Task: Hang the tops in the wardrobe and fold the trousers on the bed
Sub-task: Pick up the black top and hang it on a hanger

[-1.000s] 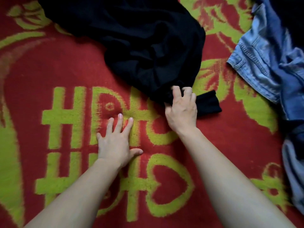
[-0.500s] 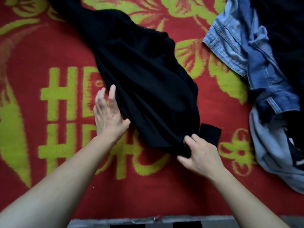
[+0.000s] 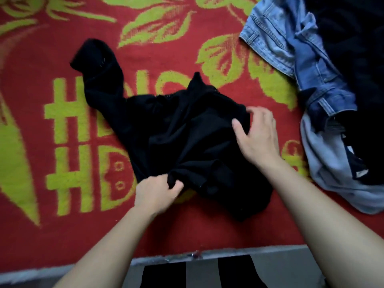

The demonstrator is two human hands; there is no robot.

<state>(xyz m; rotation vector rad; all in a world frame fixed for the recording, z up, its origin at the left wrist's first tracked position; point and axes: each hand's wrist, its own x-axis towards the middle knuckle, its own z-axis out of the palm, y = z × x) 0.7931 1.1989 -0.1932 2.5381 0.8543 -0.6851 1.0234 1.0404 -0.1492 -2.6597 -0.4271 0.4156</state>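
The black garment (image 3: 182,138) is crumpled into such a dark heap in the middle of the red bedspread (image 3: 62,225) that I cannot tell whether it is a top or trousers. One tube of cloth, sleeve or leg, sticks out toward the far left. My left hand (image 3: 155,192) has its fingers curled tight on a fold at the near edge. My right hand (image 3: 257,138) sits at the garment's right edge with the thumb on the cloth, but the fingertips are blurred and I cannot tell whether they pinch it. The heap covers part of the large yellow-green letters woven into the bedspread. The far row starts with "H", the near row reads "HD", and the rest is hidden. At the right, well apart from the heap, lies one pile cut off by the frame. It holds light-blue jeans (image 3: 270,38), a darker blue denim piece (image 3: 318,80), a pale grey-blue piece (image 3: 332,173) and some dark cloth (image 3: 357,48) too shadowed to identify. Below the bed edge, two black shapes (image 3: 164,275) are cropped and unclear.
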